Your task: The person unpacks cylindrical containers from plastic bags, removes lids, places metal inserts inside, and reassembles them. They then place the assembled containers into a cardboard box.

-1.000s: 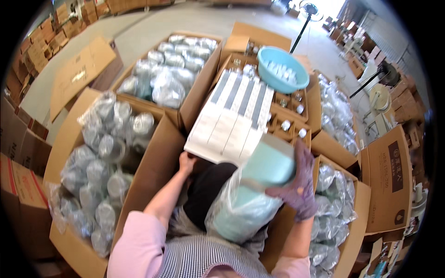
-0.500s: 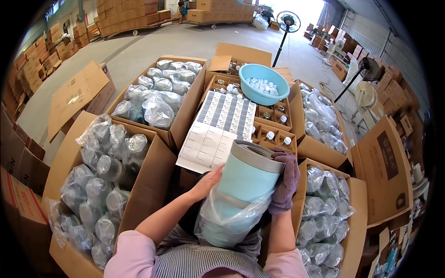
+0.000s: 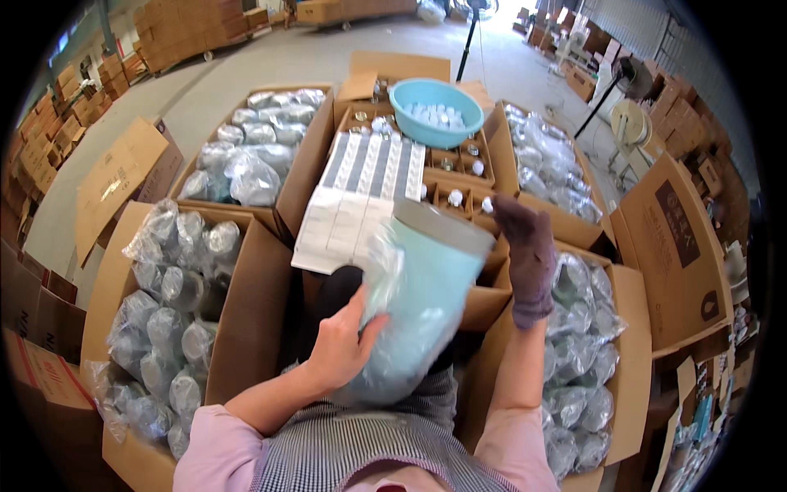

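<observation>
A large light-blue cylinder (image 3: 426, 287) with a grey rim leans in front of my lap, tilted and smeared by motion. Clear plastic bag film (image 3: 381, 275) wraps its sides; the grey rim shows above it. My bare left hand (image 3: 340, 340) grips the bagged cylinder at its left side, thumb on the film. To the right of the rim, my right hand (image 3: 529, 254) wears a purple-brown glove. It is raised with its fingers stretched out, apart from the cylinder, and holds nothing.
Bagged vessels fill cartons at near left (image 3: 238, 361), far left (image 3: 316, 176), near right (image 3: 631, 361) and far right (image 3: 566, 217). Label sheets (image 3: 340, 225) lie ahead on a carton of capped bottles. A blue basin (image 3: 410, 119) holds white caps. Fans stand farther back.
My right hand has come off the cylinder's rim and opened upward. The plastic film is higher on the cylinder's left side, with my left hand lower. The view has shifted.
</observation>
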Demonstrator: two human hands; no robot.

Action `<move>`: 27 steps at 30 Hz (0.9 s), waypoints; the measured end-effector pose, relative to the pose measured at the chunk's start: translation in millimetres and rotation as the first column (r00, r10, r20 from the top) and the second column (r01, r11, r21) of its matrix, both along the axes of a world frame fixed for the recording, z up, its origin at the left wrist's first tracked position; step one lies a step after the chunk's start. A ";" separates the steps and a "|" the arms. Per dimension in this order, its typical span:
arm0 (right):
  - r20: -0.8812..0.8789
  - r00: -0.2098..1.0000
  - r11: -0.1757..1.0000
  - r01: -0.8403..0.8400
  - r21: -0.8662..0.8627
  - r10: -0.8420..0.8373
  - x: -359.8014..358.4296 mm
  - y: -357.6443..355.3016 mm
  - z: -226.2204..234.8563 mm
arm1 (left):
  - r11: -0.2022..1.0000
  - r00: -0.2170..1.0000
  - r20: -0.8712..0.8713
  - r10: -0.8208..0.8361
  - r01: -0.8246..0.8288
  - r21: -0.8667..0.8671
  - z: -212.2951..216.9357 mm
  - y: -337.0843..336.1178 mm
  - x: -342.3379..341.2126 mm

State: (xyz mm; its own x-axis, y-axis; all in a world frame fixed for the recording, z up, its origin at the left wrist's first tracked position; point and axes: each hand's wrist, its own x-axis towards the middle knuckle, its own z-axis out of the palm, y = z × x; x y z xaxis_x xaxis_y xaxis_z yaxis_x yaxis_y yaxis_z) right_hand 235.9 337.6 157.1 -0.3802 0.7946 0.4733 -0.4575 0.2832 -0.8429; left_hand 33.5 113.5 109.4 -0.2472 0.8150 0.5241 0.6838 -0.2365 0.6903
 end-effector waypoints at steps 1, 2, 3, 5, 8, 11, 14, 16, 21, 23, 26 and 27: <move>0.164 0.983 0.979 0.054 0.196 -0.087 -12.5 -16.6 15.8 | 0.999 0.998 -0.046 0.031 -0.032 -0.025 -5.2 -2.1 3.7; 0.347 0.926 0.949 0.036 0.312 -0.149 -18.1 -27.3 31.2 | 0.995 0.998 -0.050 0.041 -0.046 -0.087 -8.4 -1.2 11.6; 0.502 0.838 0.907 -0.020 0.420 -0.214 -26.6 -31.2 36.5 | 0.988 0.996 -0.065 0.057 -0.066 -0.143 -11.4 -1.2 18.3; 0.563 0.728 0.813 -0.013 0.582 -0.391 -43.3 -27.9 16.4 | 0.978 0.995 -0.099 0.012 -0.032 -0.208 -15.6 -4.7 29.4; 0.475 0.857 0.966 0.089 0.242 -0.198 -45.7 -21.0 -4.9 | 0.961 0.991 -0.131 -0.034 -0.003 -0.277 -24.3 -18.0 24.0; 0.554 0.821 0.984 0.051 0.170 -0.138 -31.0 -14.0 -2.3 | 0.932 0.924 -0.300 -0.238 0.130 -0.340 -36.6 -38.4 3.0; 0.623 0.731 0.908 -0.013 0.419 -0.278 -30.1 -24.5 -5.7 | 0.939 0.855 -0.409 -0.318 0.343 -0.013 -41.3 -45.9 -20.3; 0.620 0.676 0.804 -0.068 0.591 -0.399 -31.9 -30.5 -0.9 | 0.939 0.945 -0.263 -0.194 0.257 0.229 -41.2 -44.3 -18.2; 0.624 0.701 0.811 -0.111 0.575 -0.346 -28.6 -20.2 -5.7 | 0.928 0.919 0.147 -0.367 0.372 -0.010 -0.8 -23.4 -31.1; 0.608 0.700 0.774 -0.125 0.620 -0.374 -29.8 -21.9 -4.9 | 0.954 0.960 0.034 -0.278 0.272 0.125 13.8 5.6 -33.2; 0.586 0.708 0.754 -0.116 0.646 -0.394 -30.3 -27.3 -1.0 | 0.979 0.980 -0.005 -0.199 0.199 0.050 25.7 58.1 -27.4; 0.616 0.657 0.736 -0.135 0.664 -0.435 -30.6 -30.6 1.9 | 0.975 0.975 0.015 -0.222 0.223 -0.005 28.2 68.6 -28.9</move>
